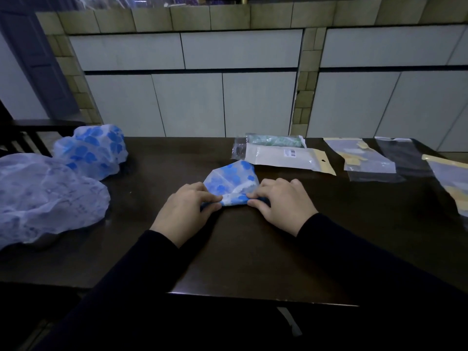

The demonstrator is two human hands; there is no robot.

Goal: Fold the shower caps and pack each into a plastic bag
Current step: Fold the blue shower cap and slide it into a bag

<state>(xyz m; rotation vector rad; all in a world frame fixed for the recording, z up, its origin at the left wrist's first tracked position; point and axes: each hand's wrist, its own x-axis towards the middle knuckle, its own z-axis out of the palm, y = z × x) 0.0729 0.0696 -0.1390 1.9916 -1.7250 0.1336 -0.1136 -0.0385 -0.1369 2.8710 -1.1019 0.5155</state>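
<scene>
A white shower cap with blue flowers [231,182] lies partly folded on the dark table [253,249], in front of me at the middle. My left hand [186,211] pinches its near left corner. My right hand [278,203] pinches its near right corner. Two more caps lie unfolded on the left: a blue-flowered one [92,150] at the back and a paler one [43,196] nearer me. Behind the folded cap lies a white plastic bag with a yellow header [286,158], with a green packed bag [276,141] behind it.
Several flat plastic bags lie along the table's right side: a clear one with a yellow strip [364,158], a dark one [402,155] and another [450,178] at the far right edge. A tiled wall with white panels [228,102] rises behind the table.
</scene>
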